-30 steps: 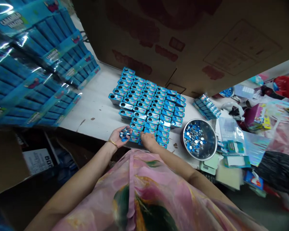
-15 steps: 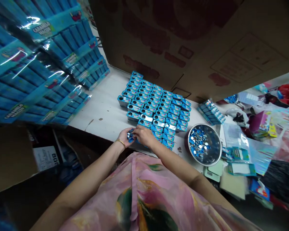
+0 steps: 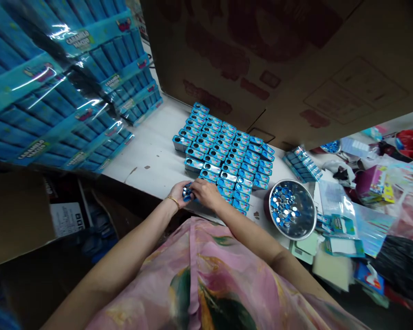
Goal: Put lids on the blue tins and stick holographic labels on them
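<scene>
Several small round blue-and-silver discs (image 3: 186, 193) lie in the left hand (image 3: 178, 194), which is cupped with its fingers curled around them. The right hand (image 3: 207, 193) bends over that palm, its fingertips gathered at the discs; whether it pinches one I cannot tell. Both hands are at the near edge of a worn white table (image 3: 141, 176), just beside tightly packed rows of rectangular light-blue tins (image 3: 223, 161). Many tins on the left side show a dark round opening on top, while several on the right show a blue round spot there. Right of the rows stands a round shiny metal bowl (image 3: 305, 208), partly filled with similar discs.
</scene>
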`<state>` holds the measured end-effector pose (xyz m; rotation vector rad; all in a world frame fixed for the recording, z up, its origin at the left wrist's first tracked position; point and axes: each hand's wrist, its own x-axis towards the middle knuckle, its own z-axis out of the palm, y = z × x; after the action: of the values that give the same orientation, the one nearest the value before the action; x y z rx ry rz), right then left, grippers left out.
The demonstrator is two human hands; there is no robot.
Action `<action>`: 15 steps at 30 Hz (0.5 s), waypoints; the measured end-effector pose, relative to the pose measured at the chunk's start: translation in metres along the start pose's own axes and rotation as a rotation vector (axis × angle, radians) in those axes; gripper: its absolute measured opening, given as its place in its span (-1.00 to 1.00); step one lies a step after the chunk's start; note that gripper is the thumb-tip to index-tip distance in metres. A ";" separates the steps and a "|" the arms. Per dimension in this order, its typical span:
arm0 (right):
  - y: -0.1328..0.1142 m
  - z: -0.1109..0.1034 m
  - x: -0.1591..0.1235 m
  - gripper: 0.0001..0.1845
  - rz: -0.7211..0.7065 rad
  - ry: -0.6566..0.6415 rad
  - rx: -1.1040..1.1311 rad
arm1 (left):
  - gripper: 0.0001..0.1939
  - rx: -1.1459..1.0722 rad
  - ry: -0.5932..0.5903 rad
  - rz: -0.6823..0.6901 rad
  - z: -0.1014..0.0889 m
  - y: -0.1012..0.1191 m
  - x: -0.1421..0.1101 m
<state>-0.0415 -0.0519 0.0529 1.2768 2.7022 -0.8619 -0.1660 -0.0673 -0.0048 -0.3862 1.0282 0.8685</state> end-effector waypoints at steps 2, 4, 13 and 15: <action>0.004 0.001 0.003 -0.75 0.078 0.073 0.061 | -0.87 -0.003 -0.006 0.010 -0.003 0.005 -0.005; 0.008 0.005 0.005 -0.78 0.122 0.066 0.064 | -0.87 -0.023 -0.023 0.032 -0.008 0.011 -0.012; -0.002 0.042 0.029 -0.68 0.265 -0.228 -0.282 | -0.90 -0.175 0.028 0.110 -0.026 0.021 -0.031; -0.001 0.041 0.034 -0.66 0.287 -0.261 -0.290 | -0.90 -0.161 0.016 0.129 -0.026 0.020 -0.031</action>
<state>-0.0732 -0.0487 0.0097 1.3344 2.2686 -0.5374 -0.2040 -0.0858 0.0112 -0.4671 1.0097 1.0699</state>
